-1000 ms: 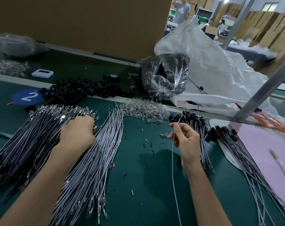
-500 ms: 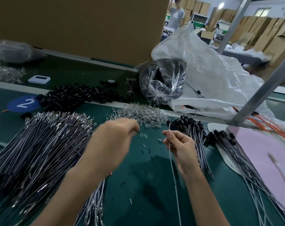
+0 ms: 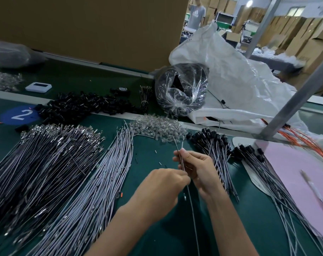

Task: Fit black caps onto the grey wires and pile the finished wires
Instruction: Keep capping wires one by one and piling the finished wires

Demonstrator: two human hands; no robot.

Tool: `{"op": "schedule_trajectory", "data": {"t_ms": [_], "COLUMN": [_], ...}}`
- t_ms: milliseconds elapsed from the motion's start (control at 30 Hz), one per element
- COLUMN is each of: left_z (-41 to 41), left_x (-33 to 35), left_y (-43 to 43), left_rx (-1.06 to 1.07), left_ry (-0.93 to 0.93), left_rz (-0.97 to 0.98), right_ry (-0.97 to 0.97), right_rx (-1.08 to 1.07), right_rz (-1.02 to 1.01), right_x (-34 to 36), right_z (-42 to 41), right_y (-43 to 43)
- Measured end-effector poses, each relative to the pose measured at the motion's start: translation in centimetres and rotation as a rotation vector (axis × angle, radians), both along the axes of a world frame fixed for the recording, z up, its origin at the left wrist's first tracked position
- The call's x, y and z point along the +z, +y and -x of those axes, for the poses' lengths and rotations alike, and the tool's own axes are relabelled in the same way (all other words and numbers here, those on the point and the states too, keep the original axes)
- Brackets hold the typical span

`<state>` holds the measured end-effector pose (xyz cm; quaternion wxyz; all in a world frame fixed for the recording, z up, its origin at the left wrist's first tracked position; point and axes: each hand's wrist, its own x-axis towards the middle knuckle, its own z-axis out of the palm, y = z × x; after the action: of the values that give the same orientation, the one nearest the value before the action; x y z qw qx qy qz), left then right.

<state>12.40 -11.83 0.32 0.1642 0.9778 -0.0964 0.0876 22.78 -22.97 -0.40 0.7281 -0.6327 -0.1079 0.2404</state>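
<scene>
Nearest, the grey wire (image 3: 192, 209) runs down over the table (image 3: 157, 233), and its lower end is cut off by the frame edge. The left hand (image 3: 162, 189) has a closed grip, its fingertips pinching this wire just below the right hand (image 3: 197, 170), which pinches it higher. I think it is best to keep the pinch close to the tip and push the cap straight on. Whether a cap sits in the left grip is hidden, and the wire tips are blurred. Farther right lies the capped pile (image 3: 214, 145). Far left lie the loose black caps (image 3: 83, 106).
</scene>
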Motion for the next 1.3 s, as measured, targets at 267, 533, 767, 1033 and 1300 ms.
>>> {"op": "schedule_trajectory", "data": {"t_ms": [267, 533, 767, 1033, 1300], "left_z": [0.0, -2.3, -8.3, -11.3, -12.4], "left_x": [0.2, 3.6, 1.8, -1.9, -0.9], "left_y": [-0.4, 2.7, 15.8, 20.6, 21.3], "left_rx": [-0.085, -0.064, 0.787, 0.648, 0.664], "left_ry": [0.062, 0.013, 0.032, 0.024, -0.023], "left_rz": [-0.065, 0.344, -0.262, -0.186, -0.105], "right_ry": [-0.032, -0.058, -0.185, -0.267, -0.321], "right_rx": [-0.019, -0.179, -0.205, -0.177, -0.144], "right_rz": [-0.046, -0.137, 0.024, 0.071, 0.110], "right_x": [-0.2, -0.8, -1.2, -1.6, -2.1], "right_z": [-0.1, -0.6, -0.5, -0.5, -1.0], "right_y": [-0.2, -0.1, 0.1, 0.5, 0.6]}}
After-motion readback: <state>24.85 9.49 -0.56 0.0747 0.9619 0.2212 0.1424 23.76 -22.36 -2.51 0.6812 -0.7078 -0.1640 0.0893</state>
